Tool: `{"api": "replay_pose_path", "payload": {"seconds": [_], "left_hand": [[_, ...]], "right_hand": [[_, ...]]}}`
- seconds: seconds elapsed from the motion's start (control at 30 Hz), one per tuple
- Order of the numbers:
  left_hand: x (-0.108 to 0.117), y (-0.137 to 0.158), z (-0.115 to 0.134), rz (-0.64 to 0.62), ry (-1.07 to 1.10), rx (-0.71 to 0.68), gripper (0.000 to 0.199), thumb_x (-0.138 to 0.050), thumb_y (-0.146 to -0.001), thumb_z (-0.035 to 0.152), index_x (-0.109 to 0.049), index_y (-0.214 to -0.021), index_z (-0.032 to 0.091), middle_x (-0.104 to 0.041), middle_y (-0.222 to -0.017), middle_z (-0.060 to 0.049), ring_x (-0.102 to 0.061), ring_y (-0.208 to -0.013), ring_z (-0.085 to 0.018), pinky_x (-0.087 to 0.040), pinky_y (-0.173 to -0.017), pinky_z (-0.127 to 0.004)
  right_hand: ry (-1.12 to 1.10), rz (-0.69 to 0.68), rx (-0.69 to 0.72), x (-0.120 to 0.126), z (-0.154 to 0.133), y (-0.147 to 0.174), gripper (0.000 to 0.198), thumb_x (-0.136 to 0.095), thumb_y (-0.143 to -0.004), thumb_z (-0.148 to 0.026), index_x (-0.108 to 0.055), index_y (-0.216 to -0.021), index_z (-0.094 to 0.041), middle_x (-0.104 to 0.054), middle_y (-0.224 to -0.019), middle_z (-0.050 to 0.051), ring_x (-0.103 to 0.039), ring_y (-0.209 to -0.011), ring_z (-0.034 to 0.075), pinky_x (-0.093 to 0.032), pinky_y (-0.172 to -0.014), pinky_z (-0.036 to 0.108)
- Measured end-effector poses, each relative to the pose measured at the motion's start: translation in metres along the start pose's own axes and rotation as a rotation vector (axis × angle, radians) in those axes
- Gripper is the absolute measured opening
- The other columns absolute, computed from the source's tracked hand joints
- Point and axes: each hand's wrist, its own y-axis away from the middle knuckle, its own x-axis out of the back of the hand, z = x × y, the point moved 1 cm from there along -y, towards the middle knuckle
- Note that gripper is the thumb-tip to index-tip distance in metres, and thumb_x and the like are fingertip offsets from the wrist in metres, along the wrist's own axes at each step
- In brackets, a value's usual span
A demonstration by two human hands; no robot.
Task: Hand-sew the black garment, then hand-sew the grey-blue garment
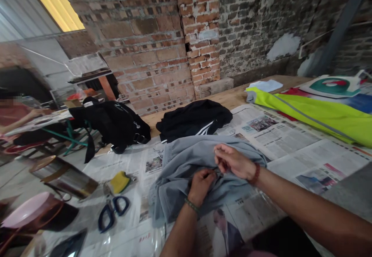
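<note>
A grey garment (180,171) lies bunched in front of me on the newspaper. My left hand (202,185) is closed, its fingertips pinching a fold near the middle of the cloth. Just above and to the right, my right hand (234,160) is raised over the garment with its fingers curled into a pinch. Whatever its fingertips hold, if anything, is too small to make out. To the left of the garment lie dark-handled scissors (113,212) and a yellow object (119,182) with a metal part.
Newspaper (290,148) covers the table. Behind the grey cloth sit black clothing (194,117) and a black bag (113,125). A steel flask (65,177) and pink bowl (27,210) stand left. At right are a neon-yellow garment (314,113) and an iron (334,85). Another person (14,119) sits far left.
</note>
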Motion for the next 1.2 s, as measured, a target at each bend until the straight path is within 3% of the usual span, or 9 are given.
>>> {"api": "replay_pose_path", "payload": {"seconds": [0.13, 0.3, 0.67, 1.2], "left_hand": [[0.002, 0.001, 0.002, 0.019, 0.039, 0.020, 0.017, -0.064, -0.061, 0.030, -0.065, -0.060, 0.013, -0.054, -0.053, 0.002, -0.041, -0.055, -0.010, -0.032, -0.056, -0.022], [0.003, 0.001, 0.003, 0.015, 0.064, 0.034, 0.018, -0.065, -0.060, 0.031, -0.065, -0.059, 0.013, -0.055, -0.054, 0.002, -0.043, -0.056, -0.010, -0.033, -0.058, -0.023], [0.003, 0.001, 0.003, 0.026, 0.082, 0.046, 0.013, -0.064, -0.062, 0.026, -0.066, -0.059, 0.013, -0.055, -0.053, 0.002, -0.043, -0.056, -0.009, -0.034, -0.058, -0.022], [0.002, 0.002, 0.005, 0.027, 0.079, 0.043, 0.019, -0.067, -0.059, 0.033, -0.067, -0.059, 0.014, -0.059, -0.055, 0.000, -0.047, -0.057, -0.012, -0.037, -0.060, -0.023]], "right_hand": [[-0.243, -0.001, -0.168, 0.014, -0.014, -0.016, 0.005, -0.055, -0.077, -0.013, -0.051, -0.080, -0.015, -0.059, -0.063, -0.002, -0.062, -0.054, 0.010, -0.049, -0.050, 0.020], [-0.262, 0.116, 0.024, 0.030, -0.036, -0.029, 0.008, -0.049, -0.082, -0.011, -0.052, -0.078, -0.017, -0.064, -0.068, 0.000, -0.066, -0.067, 0.013, -0.054, -0.061, 0.026], [-0.098, 0.337, 0.326, 0.064, -0.080, -0.047, 0.011, -0.047, -0.083, -0.010, -0.051, -0.075, -0.017, -0.062, -0.063, -0.002, -0.066, -0.063, 0.011, -0.053, -0.062, 0.024], [-0.021, 0.495, 0.588, 0.097, -0.117, -0.076, 0.008, -0.054, -0.079, -0.017, -0.048, -0.074, -0.019, -0.060, -0.061, -0.006, -0.064, -0.061, 0.009, -0.053, -0.066, 0.026]]}}
